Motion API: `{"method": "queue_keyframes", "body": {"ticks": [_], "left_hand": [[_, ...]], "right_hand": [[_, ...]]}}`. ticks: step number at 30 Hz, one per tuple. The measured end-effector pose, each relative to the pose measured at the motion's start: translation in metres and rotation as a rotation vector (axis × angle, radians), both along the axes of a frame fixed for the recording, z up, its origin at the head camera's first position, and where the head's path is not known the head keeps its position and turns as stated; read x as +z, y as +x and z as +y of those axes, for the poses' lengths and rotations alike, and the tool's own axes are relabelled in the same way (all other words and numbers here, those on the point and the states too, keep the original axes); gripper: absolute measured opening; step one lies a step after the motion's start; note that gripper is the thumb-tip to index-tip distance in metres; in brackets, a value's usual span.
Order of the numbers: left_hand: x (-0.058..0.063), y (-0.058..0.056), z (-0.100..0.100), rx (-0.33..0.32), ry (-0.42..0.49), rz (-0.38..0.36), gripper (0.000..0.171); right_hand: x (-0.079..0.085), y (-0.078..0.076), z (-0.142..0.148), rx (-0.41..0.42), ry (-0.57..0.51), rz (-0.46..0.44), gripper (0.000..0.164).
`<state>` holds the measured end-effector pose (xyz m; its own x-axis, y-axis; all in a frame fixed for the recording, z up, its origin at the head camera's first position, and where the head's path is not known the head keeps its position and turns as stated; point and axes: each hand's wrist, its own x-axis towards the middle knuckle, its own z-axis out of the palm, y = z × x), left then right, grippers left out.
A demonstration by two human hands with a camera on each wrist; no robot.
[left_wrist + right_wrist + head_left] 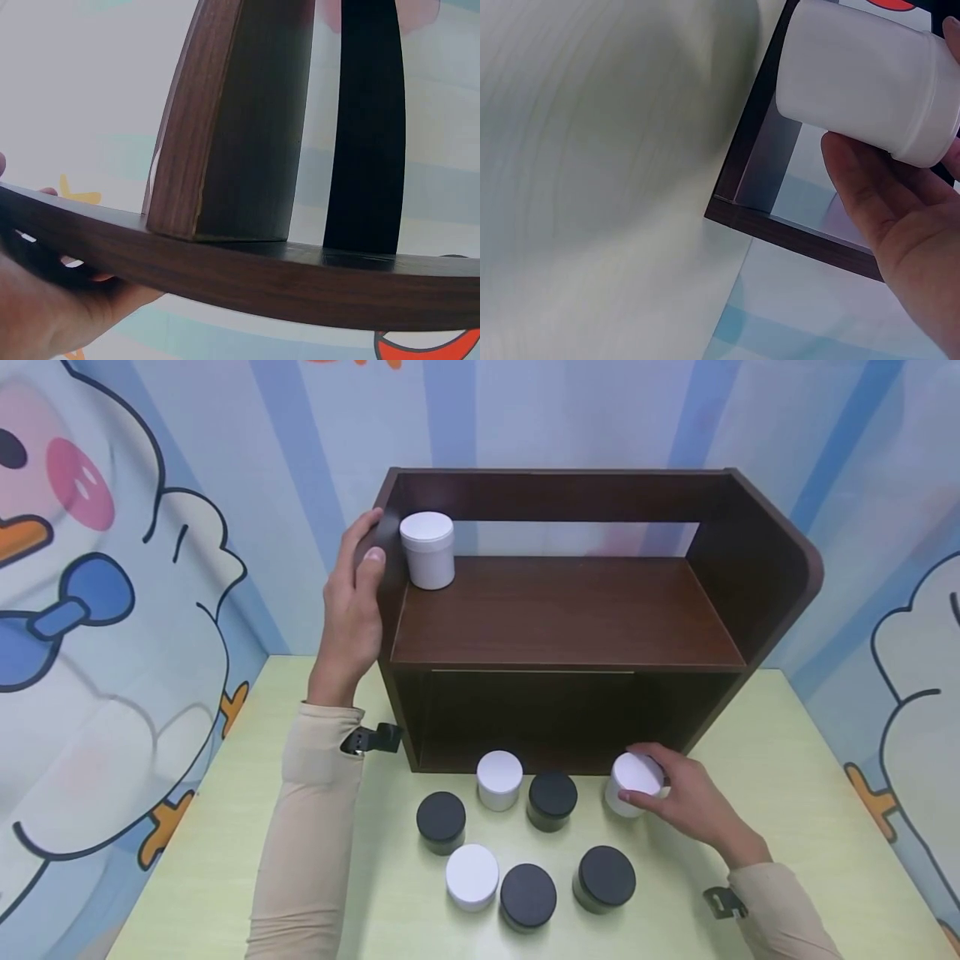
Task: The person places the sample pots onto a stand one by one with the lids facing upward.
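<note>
My right hand (693, 802) holds a white lidded jar (633, 781) between thumb and fingers, in front of the shelf's lower right corner. In the right wrist view this jar (855, 79) appears sideways, fingers along its side; whether its base touches the table I cannot tell. My left hand (352, 610) grips the left side panel of a dark brown two-level wooden shelf (570, 610). The left wrist view shows that panel (247, 289) with fingertips just past its edge. Another white jar (429, 556) stands upright on the upper level, at its left end.
In front of the shelf, on the pale green table (202, 860), stand two more white jars, one near the shelf (498, 779) and one closer (472, 877). Several black-lidded jars (552, 799) stand among them. A cartoon-printed backdrop (225, 410) rises behind.
</note>
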<state>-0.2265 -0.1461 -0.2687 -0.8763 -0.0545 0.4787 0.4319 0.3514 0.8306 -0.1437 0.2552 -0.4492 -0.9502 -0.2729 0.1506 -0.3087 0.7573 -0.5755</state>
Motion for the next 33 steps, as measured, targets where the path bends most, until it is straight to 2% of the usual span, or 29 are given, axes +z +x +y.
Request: {"method": "queue_keyframes", "body": {"ticks": [6,11,15,26,33], "left_hand": [[-0.001,0.0,0.0,-0.002,0.002,0.001,0.056],[0.0,0.0,-0.001,0.0,0.0,0.001,0.057],[0.0,0.0,-0.001,0.002,0.002,0.006,0.058],[0.0,0.0,0.0,0.01,-0.001,0.001,0.058],[0.002,0.001,0.001,0.009,-0.005,-0.009,0.056]], "right_hand": [[0.001,0.001,0.0,0.007,0.016,-0.001,0.058],[0.006,0.002,-0.002,0.02,0.006,0.036,0.058],[0.011,0.002,-0.004,0.032,-0.004,0.044,0.058],[0.027,0.004,-0.009,0.05,0.015,-0.015,0.063],[0.039,0.007,-0.012,0.085,0.027,0.019,0.061]]}}
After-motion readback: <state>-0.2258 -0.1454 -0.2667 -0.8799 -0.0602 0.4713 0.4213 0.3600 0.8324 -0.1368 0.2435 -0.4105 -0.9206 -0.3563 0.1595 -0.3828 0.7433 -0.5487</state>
